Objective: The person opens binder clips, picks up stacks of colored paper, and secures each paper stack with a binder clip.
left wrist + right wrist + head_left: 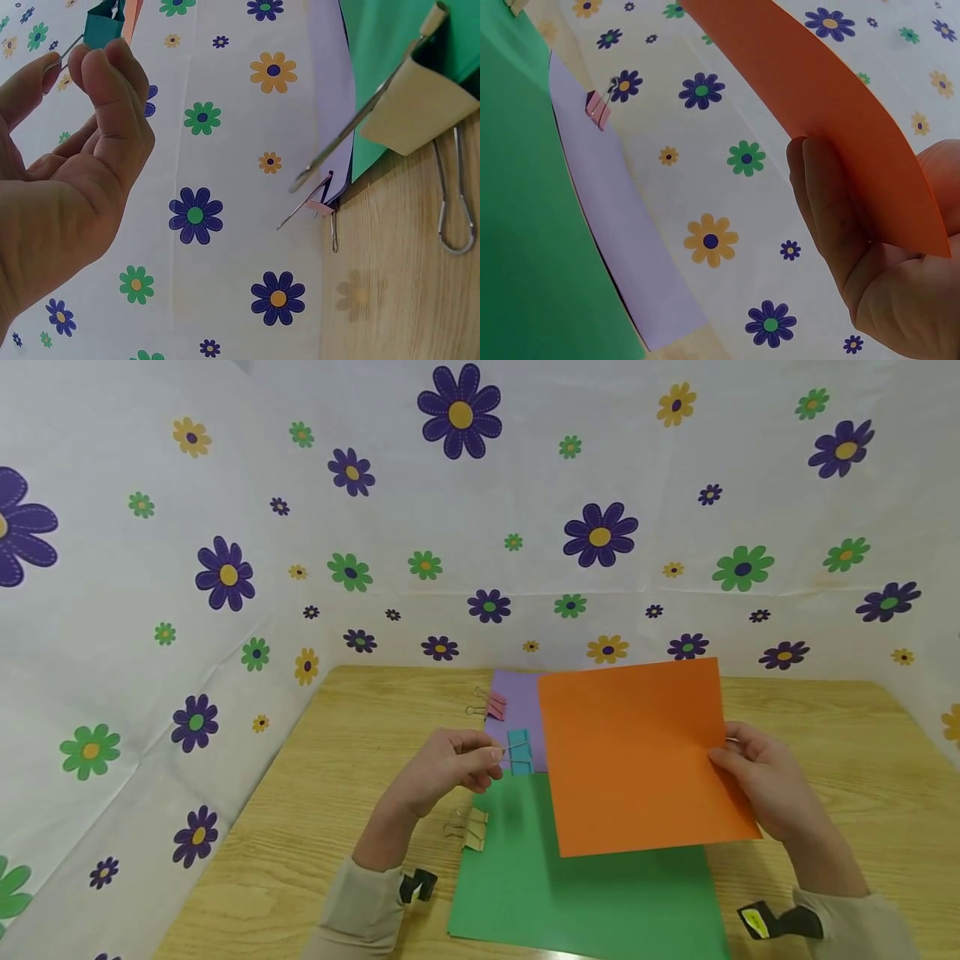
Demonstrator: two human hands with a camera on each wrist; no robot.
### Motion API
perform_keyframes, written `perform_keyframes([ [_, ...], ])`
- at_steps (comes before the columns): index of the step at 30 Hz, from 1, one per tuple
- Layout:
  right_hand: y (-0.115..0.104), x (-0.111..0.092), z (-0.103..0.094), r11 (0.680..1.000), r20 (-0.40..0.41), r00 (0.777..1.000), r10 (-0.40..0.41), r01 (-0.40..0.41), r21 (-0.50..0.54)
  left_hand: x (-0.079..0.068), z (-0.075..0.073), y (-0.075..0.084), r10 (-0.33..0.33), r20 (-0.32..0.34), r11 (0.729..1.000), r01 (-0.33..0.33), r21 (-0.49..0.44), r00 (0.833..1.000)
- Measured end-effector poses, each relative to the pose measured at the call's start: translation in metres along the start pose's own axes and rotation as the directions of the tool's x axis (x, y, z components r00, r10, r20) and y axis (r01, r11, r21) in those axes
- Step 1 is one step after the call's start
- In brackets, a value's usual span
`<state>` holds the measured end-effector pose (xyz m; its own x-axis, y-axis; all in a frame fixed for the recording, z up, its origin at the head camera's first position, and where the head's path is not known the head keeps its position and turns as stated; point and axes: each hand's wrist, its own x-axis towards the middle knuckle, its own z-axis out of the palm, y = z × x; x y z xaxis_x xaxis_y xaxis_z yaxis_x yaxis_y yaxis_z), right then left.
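My left hand (pixel 448 768) pinches a teal binder clip (pixel 520 752) by its wire handles, with thumb and fingertips on the wires in the left wrist view. The clip is just left of an orange sheet (pixel 637 760). My right hand (pixel 768 785) grips that sheet near its right edge, thumb on one face and fingers behind, and holds it tilted above a green sheet (pixel 517 877). Under the green one, a purple sheet (pixel 513 687) shows at the far end. A cream binder clip (pixel 476 829) sits on the green sheet's left edge.
A pink binder clip (pixel 496 705) grips the purple sheet's left edge, its handles pointing left. All of this lies on a wooden table (pixel 300 827). White flowered cloth (pixel 525 527) hangs behind the table and along its left side.
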<state>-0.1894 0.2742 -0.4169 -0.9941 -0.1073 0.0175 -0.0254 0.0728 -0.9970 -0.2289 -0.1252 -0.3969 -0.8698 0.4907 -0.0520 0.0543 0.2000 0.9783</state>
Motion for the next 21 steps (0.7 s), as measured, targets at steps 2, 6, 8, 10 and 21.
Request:
perform_keyframes([
  [2, -0.0001, 0.0000, 0.0002, 1.000, 0.001, 1.000, 0.000, 0.000, 0.000, 0.0004, 0.0008, -0.0006, 0.000, 0.001, 1.000, 0.000, -0.001, 1.000],
  [6, -0.0003, -0.0003, 0.0001, 1.000, 0.005, 1.000, 0.002, -0.002, -0.005, 0.0012, 0.0023, -0.0008, -0.004, -0.007, 1.000, 0.004, -0.012, 1.000],
  [8, -0.0006, 0.0000, 0.0005, 1.000, 0.010, 1.000, 0.002, -0.002, -0.005, 0.0011, 0.0023, -0.0007, -0.005, -0.019, 1.000, 0.005, -0.018, 1.000],
  [10, -0.0007, 0.0003, 0.0007, 1.000, 0.012, 1.000, 0.002, -0.002, -0.002, 0.0009, 0.0022, -0.0004, -0.004, -0.033, 1.000, 0.003, -0.020, 0.999],
  [21, 0.0002, 0.0005, 0.0001, 1.000, -0.030, 0.999, -0.021, 0.021, 0.000, -0.0002, 0.0031, 0.0035, 0.009, -0.055, 1.000, -0.010, -0.021, 0.998],
])
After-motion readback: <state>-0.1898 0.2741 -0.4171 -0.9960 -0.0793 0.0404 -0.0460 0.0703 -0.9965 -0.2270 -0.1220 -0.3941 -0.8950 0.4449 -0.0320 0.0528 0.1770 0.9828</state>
